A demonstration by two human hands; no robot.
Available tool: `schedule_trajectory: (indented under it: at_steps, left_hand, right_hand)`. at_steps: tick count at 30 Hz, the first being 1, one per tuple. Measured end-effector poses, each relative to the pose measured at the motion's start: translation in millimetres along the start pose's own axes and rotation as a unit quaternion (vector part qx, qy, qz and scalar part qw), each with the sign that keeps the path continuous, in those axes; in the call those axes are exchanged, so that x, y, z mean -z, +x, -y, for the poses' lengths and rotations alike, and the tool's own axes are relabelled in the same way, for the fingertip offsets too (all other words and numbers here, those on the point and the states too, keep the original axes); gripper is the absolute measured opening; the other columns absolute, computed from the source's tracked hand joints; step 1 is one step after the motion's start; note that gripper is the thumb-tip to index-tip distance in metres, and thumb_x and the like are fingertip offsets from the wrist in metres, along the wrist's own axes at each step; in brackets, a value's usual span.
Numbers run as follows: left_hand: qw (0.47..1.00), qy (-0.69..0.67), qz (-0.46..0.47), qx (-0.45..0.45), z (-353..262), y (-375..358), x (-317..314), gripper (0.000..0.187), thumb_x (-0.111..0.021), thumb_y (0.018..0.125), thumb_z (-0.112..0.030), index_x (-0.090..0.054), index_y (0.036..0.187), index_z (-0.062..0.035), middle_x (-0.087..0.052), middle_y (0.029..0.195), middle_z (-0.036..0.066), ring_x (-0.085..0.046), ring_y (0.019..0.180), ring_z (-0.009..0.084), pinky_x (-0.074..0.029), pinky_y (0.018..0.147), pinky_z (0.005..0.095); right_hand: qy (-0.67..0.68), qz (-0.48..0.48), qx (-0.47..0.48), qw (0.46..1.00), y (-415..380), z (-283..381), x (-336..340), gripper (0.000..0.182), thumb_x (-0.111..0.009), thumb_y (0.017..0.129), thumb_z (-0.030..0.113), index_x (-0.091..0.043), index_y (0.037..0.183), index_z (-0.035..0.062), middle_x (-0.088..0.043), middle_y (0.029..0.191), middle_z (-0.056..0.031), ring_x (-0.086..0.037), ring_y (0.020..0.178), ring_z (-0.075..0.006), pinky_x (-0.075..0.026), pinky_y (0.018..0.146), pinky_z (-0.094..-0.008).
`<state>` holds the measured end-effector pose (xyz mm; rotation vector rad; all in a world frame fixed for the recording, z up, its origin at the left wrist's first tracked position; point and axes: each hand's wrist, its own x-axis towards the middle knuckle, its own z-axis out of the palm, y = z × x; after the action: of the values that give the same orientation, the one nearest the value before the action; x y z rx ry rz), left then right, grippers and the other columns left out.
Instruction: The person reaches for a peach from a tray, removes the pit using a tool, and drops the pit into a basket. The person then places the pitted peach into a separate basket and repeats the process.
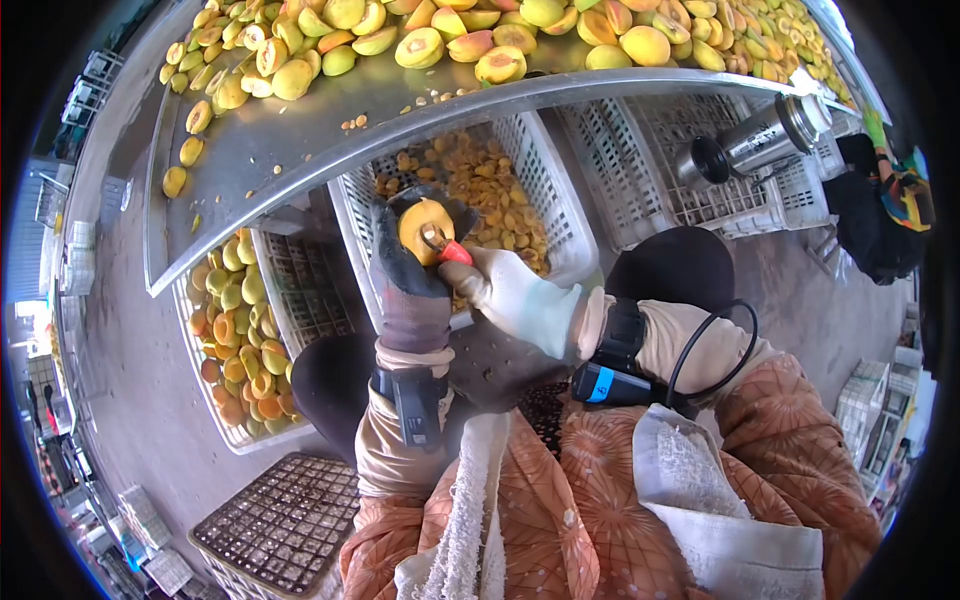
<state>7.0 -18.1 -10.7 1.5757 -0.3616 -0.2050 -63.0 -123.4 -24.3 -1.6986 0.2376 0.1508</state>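
Observation:
My left hand (415, 270), in a dark glove, is wrapped round a yellow peach half (424, 218), cut face up. In my right hand (515, 297), gloved in white, is a small pitting tool with a red handle (456, 253). Its curved metal tip is at the centre of the peach half, beside the brownish pit area. Both hands are over a white plastic crate (577, 215) that holds many orange-brown peach scraps (495, 198).
A metal table (270, 145) heaped with halved peaches (420, 47) stands ahead. At left is a crate of peach halves (245, 345). A steel thermos (750, 140) lies on white crates (640, 170) at right. A brown upturned crate (280, 515) stands at lower left.

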Motion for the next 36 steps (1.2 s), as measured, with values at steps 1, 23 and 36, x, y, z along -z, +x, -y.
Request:
schedule_trajectory:
  at_steps: [1, 23, 36]
  left_hand:
    - [1.000, 0.000, 0.002, 0.000, -2, 0, -3, 0.035, -0.064, 0.085, -0.011, -0.051, 0.114, 0.0024, -0.063, 0.101, 0.013, -0.061, 0.092, 0.0184, -0.050, 0.081, 0.0307]
    - [0.992, -0.091, 0.069, 0.061, 33, 28, 24, 0.053, -0.034, 0.101, -0.044, -0.056, 0.103, 0.0041, -0.064, 0.096, 0.013, -0.062, 0.084, 0.0184, -0.051, 0.075, 0.0281]
    - [0.994, -0.013, -0.090, -0.056, 9, 10, -21, 0.054, -0.030, 0.102, -0.041, -0.062, 0.091, 0.0008, -0.064, 0.082, 0.009, -0.059, 0.074, 0.0162, -0.048, 0.070, 0.0268]
  right_hand:
    - [0.073, 0.013, 0.017, 0.997, 2, -3, -3, 0.051, -0.046, 0.095, 0.047, -0.059, 0.096, -0.0025, -0.061, 0.076, -0.0083, -0.059, 0.069, -0.0201, -0.046, 0.065, -0.0329]
    - [-0.187, 0.136, -0.065, 0.971, 3, 29, 43, 0.051, -0.050, 0.093, 0.048, -0.058, 0.096, -0.0027, -0.059, 0.067, -0.0203, -0.060, 0.067, -0.0360, -0.045, 0.063, -0.0425]
    - [0.058, 0.122, -0.156, 0.979, -9, 19, 27, 0.059, -0.043, 0.090, 0.063, -0.055, 0.079, 0.0060, -0.053, 0.056, -0.0019, -0.047, 0.046, -0.0096, -0.037, 0.044, -0.0245]
